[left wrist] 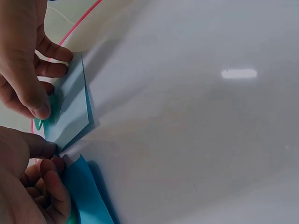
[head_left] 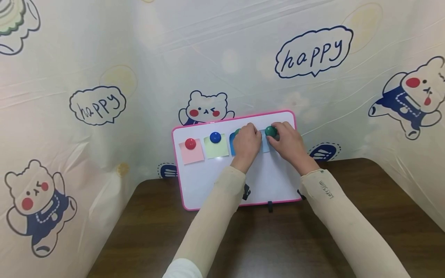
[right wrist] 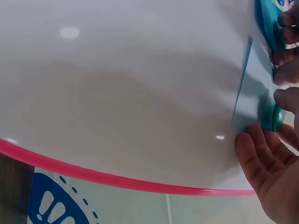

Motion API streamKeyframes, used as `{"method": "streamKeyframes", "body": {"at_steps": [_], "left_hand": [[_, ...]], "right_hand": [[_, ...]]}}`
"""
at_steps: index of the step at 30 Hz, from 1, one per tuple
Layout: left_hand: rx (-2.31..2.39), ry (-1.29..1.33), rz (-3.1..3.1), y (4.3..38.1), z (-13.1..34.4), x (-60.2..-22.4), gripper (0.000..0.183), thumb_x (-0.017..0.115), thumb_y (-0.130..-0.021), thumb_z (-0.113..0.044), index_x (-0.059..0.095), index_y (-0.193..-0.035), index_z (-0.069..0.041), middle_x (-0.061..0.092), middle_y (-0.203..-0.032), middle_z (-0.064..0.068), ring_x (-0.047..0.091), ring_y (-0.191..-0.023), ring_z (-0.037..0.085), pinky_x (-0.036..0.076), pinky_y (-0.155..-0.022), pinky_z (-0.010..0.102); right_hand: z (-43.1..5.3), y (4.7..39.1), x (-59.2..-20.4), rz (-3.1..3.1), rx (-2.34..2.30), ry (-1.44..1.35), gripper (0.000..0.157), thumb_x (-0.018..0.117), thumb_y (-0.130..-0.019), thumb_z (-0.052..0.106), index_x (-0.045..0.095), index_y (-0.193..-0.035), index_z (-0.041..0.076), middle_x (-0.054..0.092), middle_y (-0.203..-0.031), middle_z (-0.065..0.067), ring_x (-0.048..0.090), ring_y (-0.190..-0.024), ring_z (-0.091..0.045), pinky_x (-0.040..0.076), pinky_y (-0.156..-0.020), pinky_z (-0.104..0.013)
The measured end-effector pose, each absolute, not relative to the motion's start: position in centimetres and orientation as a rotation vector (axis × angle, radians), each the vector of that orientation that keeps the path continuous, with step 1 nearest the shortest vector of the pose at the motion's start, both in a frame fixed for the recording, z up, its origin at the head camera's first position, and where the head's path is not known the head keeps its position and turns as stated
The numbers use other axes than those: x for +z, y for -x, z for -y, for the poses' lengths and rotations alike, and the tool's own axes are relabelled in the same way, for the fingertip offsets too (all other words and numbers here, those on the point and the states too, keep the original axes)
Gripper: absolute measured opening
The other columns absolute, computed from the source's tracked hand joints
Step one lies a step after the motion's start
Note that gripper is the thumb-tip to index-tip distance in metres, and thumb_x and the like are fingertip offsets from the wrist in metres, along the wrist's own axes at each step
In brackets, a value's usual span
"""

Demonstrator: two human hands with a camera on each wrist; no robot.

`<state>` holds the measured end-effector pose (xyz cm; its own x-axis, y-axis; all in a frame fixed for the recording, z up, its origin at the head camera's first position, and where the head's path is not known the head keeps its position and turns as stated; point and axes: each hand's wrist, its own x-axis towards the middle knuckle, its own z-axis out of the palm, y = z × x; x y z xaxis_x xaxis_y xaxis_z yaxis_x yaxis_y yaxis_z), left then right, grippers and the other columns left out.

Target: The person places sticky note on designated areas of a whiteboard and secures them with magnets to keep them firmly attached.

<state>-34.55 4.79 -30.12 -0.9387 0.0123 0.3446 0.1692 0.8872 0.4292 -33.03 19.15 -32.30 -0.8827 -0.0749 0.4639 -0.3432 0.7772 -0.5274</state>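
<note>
In the head view my right hand (head_left: 289, 143) pinches a round green magnet (head_left: 270, 131) between thumb and fingers, over the upper part of a light blue sticky note (head_left: 265, 143). The other right fingertips touch the note's edge, as the right wrist view shows. My left hand (head_left: 246, 146) pinches that note's near corner (left wrist: 57, 145) with its thumb and a finger, the rest curled. Partly hidden behind the left hand are a darker blue note (head_left: 232, 148) and a second green magnet (head_left: 238, 131). Both notes lie against a pink-framed whiteboard (head_left: 215, 181).
To the left, a red magnet (head_left: 190, 143) sits on a pink note (head_left: 192, 156) and a blue magnet (head_left: 215, 137) on a pale green note (head_left: 217, 150). The board leans up on a dark wooden table (head_left: 243, 239) before a printed curtain (head_left: 156, 58). Black clips (head_left: 270, 207) show at its lower edge.
</note>
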Motion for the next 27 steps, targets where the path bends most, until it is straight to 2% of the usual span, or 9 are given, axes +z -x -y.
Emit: {"method": "streamKeyframes", "body": {"at_steps": [21,27], "left_hand": [[-0.681,0.143,2.694,34.19,-4.89,-30.37,0.02,0.061,-0.103,-0.03,0.064,-0.099,-0.011,0.058,-0.079,0.0,0.058,-0.074,0.015,0.051,-0.07,0.03],[-0.748,0.175,2.663,33.83,-4.5,-30.72,0.019,0.061,-0.102,-0.03,0.063,-0.102,-0.011,0.059,-0.082,-0.001,0.057,-0.076,0.014,0.051,-0.072,0.028]], "right_hand": [[-18.71,33.17,-32.96,2.474,0.669,-0.284,0.05,0.074,-0.094,0.024,0.058,-0.137,0.004,0.059,-0.113,-0.02,0.061,-0.097,-0.032,0.055,-0.087,-0.047],[-18.92,33.09,-33.18,2.478,0.702,-0.276,0.051,0.073,-0.094,0.024,0.057,-0.138,0.004,0.059,-0.115,-0.021,0.062,-0.1,-0.033,0.055,-0.089,-0.048]]}}
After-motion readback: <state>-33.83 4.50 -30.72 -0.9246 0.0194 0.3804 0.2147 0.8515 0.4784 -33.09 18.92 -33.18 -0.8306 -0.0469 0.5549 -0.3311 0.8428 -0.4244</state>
